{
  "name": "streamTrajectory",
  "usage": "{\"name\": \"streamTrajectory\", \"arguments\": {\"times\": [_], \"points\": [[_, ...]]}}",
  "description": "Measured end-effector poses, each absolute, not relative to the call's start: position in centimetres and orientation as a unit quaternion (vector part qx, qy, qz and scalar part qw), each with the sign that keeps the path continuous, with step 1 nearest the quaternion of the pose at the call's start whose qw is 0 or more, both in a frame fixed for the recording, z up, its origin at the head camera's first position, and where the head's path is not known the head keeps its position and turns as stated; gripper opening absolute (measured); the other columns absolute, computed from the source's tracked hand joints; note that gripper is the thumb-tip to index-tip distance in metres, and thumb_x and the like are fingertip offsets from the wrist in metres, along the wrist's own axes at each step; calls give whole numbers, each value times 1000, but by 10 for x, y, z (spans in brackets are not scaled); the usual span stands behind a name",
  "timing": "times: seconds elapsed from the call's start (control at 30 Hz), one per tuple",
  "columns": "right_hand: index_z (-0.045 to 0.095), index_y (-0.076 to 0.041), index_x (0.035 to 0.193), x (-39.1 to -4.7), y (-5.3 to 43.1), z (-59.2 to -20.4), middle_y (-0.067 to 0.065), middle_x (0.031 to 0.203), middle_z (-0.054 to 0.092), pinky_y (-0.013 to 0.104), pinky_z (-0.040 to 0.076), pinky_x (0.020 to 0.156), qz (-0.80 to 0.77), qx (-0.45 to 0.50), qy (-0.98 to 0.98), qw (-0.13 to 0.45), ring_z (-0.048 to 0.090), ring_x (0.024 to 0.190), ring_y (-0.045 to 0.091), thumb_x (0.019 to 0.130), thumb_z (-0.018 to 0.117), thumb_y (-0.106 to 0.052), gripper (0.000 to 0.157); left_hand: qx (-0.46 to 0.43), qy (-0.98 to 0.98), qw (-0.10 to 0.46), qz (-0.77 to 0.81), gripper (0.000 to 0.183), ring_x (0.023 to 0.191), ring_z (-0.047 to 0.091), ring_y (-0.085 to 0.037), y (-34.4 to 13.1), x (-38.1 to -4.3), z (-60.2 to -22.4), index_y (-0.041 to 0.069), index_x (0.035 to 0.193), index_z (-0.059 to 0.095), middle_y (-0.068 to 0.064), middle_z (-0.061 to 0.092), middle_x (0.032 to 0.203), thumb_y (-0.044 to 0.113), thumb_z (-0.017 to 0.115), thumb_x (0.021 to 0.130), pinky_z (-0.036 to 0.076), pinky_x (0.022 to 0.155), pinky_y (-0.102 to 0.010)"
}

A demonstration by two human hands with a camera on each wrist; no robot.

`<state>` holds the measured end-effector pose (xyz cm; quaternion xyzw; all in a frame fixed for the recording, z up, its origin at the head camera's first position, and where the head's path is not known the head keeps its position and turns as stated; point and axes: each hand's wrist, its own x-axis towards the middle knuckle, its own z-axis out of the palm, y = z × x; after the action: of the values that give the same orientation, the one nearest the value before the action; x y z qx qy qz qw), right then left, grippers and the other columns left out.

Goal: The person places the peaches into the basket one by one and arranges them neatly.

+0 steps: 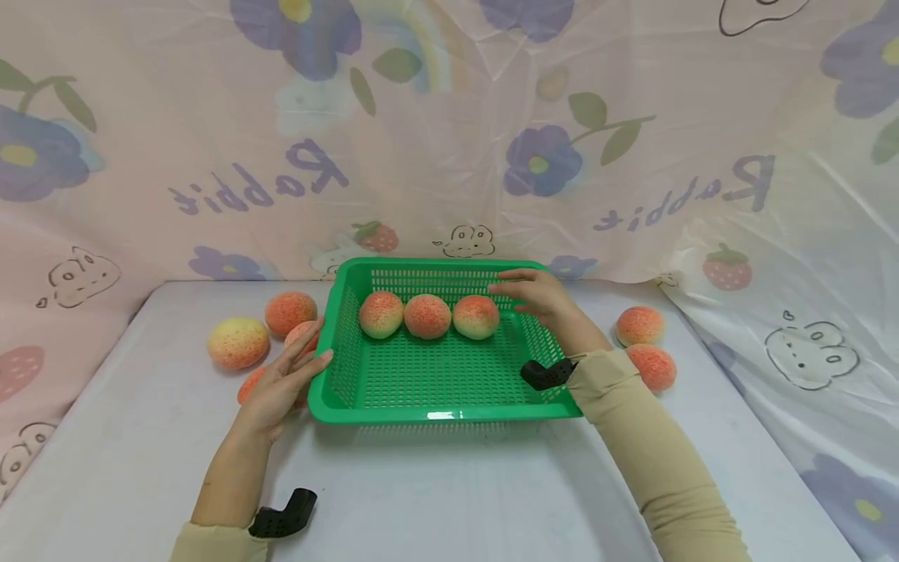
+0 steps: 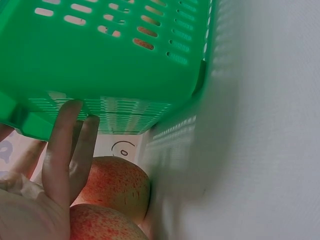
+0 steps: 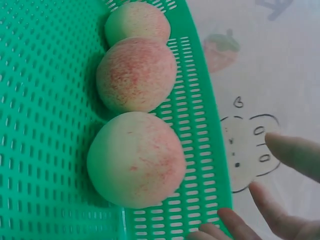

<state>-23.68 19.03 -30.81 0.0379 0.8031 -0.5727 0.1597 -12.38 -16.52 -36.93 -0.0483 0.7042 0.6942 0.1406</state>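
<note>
A green plastic basket (image 1: 449, 416) with slotted walls holds three peaches in a row along its back wall: a left peach (image 1: 381, 314), a middle peach (image 1: 428, 316) and a right peach (image 1: 476, 317). My left hand (image 1: 275, 394) is at the basket's left side, fingers extended; in the left wrist view the fingertips (image 2: 70, 107) reach the slotted wall. Over the back right part of the basket hovers my right hand (image 1: 539, 300), fingers spread and holding nothing, just right of the right peach. The right wrist view shows a gap between those fingers and the nearest peach (image 3: 136, 160).
Left of the basket lie a yellow peach (image 1: 238, 343), a red peach (image 1: 290, 314) and others partly hidden by my left hand. Two more, an upper peach (image 1: 640, 325) and a lower peach (image 1: 652, 368), lie to the right. A patterned cloth (image 1: 435, 156) hangs behind the white table (image 1: 421, 499).
</note>
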Motion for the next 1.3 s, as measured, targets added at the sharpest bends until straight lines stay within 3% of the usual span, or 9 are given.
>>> {"name": "streamTrajectory", "arguments": {"times": [0.2,0.5,0.67,0.93,1.1,1.17,1.3], "points": [[38,1,144,-226,202,-298,19,151,34,48,28,113,-601,21,785,152,32,140,34,95,61,-16,57,-41,703,146,695,66,103,54,-1,-167,-125,-370,40,152,19,-15,27,154,37,56,97,47,84,-26],[29,4,147,-207,231,-287,23,155,23,44,28,114,-605,-16,782,148,28,141,37,98,56,-16,59,-30,707,140,692,66,100,56,-2,-167,-125,-372,38,153,18,-14,37,144,36,55,98,49,82,-25],[30,2,147,-194,246,-283,20,156,22,40,28,114,-599,-5,789,134,29,141,35,97,58,-20,62,-28,704,144,695,66,100,56,0,-168,-125,-373,38,153,17,-16,29,151,36,54,98,48,82,-25],[34,-1,146,-175,271,-285,14,156,23,32,34,111,-604,21,790,105,30,141,28,97,59,-24,60,-32,701,145,698,66,99,57,1,-168,-124,-374,39,153,16,-16,29,152,36,54,98,49,81,-25],[52,-17,130,-163,290,-292,-8,127,53,23,41,102,-600,57,795,64,52,117,6,91,67,-30,44,-26,698,148,700,66,99,58,2,-168,-125,-374,39,153,15,-17,27,153,35,53,99,49,80,-25],[56,-21,120,-158,298,-295,-18,110,58,21,42,98,-603,65,794,43,55,105,-3,90,68,-30,34,-25,700,147,698,66,99,57,2,-168,-125,-374,39,153,16,-17,28,152,35,53,98,49,80,-25],[58,-21,109,-152,312,-302,-20,98,63,15,46,88,-644,61,763,14,58,94,-6,91,67,-20,20,-28,704,148,694,66,98,56,2,-168,-125,-373,38,153,15,-16,28,151,35,53,99,49,79,-24]]}}
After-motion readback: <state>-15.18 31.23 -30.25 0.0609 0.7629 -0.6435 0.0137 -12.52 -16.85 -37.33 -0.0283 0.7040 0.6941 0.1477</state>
